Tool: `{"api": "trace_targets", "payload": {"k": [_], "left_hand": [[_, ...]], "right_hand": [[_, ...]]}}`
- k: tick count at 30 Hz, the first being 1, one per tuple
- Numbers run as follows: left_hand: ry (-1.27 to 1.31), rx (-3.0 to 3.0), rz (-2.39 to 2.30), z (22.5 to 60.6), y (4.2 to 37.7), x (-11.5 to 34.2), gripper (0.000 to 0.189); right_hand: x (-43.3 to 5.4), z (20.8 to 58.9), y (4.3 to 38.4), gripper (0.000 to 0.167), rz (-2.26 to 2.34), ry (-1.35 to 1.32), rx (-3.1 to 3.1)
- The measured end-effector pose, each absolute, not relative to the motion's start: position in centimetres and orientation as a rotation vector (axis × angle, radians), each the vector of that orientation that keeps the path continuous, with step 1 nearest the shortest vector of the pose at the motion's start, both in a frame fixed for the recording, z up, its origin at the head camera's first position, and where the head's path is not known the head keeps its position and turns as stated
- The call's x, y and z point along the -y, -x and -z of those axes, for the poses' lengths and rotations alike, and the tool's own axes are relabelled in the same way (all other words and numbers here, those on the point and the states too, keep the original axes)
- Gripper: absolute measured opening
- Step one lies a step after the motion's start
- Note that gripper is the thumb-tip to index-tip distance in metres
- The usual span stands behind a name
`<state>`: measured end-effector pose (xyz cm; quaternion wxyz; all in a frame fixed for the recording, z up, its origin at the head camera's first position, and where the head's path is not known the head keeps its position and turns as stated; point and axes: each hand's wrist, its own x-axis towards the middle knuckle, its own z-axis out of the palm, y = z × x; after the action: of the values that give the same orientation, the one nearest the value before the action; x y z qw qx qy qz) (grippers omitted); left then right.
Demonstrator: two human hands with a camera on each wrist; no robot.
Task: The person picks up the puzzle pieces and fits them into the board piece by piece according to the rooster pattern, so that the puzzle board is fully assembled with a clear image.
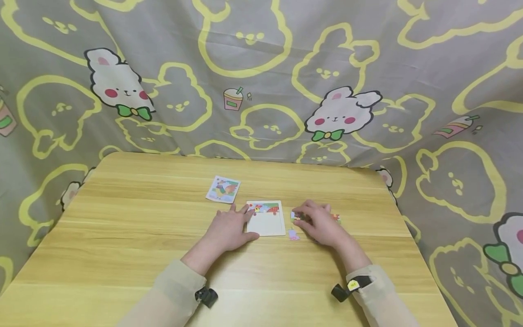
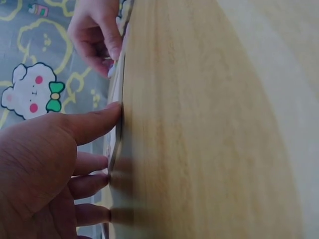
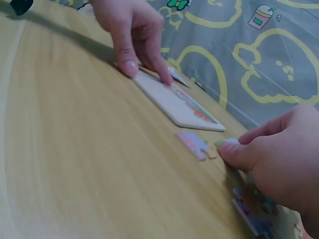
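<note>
A white square puzzle tray [image 1: 266, 225] lies in front of me with a strip of colourful pieces fitted along its far edge. My left hand [image 1: 230, 230] rests at the tray's left side, thumb by the near corner and fingertips on the frame and the fitted strip. To the right of the tray, my right hand [image 1: 324, 225] pinches a small puzzle piece [image 3: 230, 141], green and pale, between thumb and forefinger just over the table. Close by lies a loose lavender puzzle piece [image 1: 293, 235]. More loose pieces [image 3: 249, 214] show beneath the right hand, partly hidden by it.
Behind the tray to the left, a picture card [image 1: 223, 189] of a rooster lies on the wooden table [image 1: 122, 236]. A grey patterned curtain [image 1: 261, 68] hangs along the table's back edge and sides. A black camera [image 1: 206, 296] is strapped at the left wrist.
</note>
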<state>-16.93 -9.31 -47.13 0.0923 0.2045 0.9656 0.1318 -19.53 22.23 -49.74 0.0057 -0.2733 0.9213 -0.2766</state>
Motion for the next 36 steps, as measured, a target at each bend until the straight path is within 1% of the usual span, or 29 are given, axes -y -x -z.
{"api": "trace_targets", "payload": {"k": [11, 19, 26, 33, 36], "left_hand": [[-0.597, -2.855, -0.394, 47.3, 17.0, 9.2, 0.076], [-0.589, -2.860, -0.384, 47.1, 17.0, 9.2, 0.076], [-0.590, -2.866, -0.387, 46.9, 17.0, 9.2, 0.075], [-0.590, -2.859, -0.408, 47.1, 16.9, 9.1, 0.075], [-0.591, -2.862, -0.407, 47.1, 16.9, 9.1, 0.075]], "right_hand": [[-22.4, 49.6, 19.7, 0.036, 0.756, 0.951, -2.882], [-22.3, 49.5, 19.9, 0.026, 0.880, 0.952, -2.825], [-22.2, 50.5, 19.9, 0.025, 1.001, 0.981, -2.868], [-22.0, 50.7, 19.8, 0.029, 1.049, 0.995, -2.861], [-22.0, 50.7, 19.9, 0.031, 1.016, 0.954, -2.853]]}}
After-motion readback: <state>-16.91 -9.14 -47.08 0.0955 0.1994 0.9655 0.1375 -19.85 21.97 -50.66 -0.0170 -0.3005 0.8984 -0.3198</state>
